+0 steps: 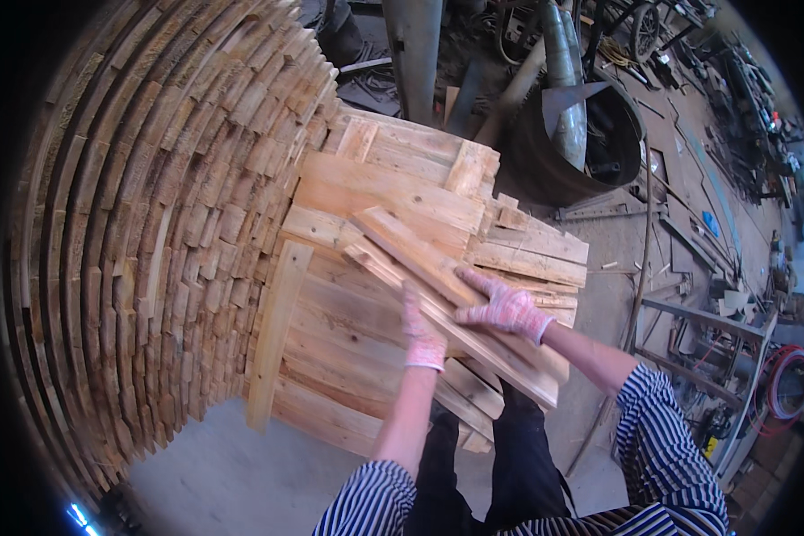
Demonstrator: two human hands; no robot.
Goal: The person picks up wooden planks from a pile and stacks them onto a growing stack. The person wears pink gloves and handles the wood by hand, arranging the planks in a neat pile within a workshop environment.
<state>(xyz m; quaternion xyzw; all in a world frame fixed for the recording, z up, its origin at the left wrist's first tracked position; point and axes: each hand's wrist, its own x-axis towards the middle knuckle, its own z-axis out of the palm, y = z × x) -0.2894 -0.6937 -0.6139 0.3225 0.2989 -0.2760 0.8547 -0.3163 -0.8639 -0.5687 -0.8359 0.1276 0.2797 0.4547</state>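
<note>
Both gloved hands are gathering loose slats (438, 277) lying slantwise atop the plank pile (366, 348) beside the tall stack (170, 205): the left hand (422, 338) seems curled against their edge, the right hand (506, 309) lies spread flat on them, so lifting probably needs a firmer grip first.

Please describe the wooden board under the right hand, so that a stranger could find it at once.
Beside the tall stack of wood lies a low pile of planks. The board lies on top, under the gloved right hand. Unlike its neighbours, it runs diagonally across them.
</note>
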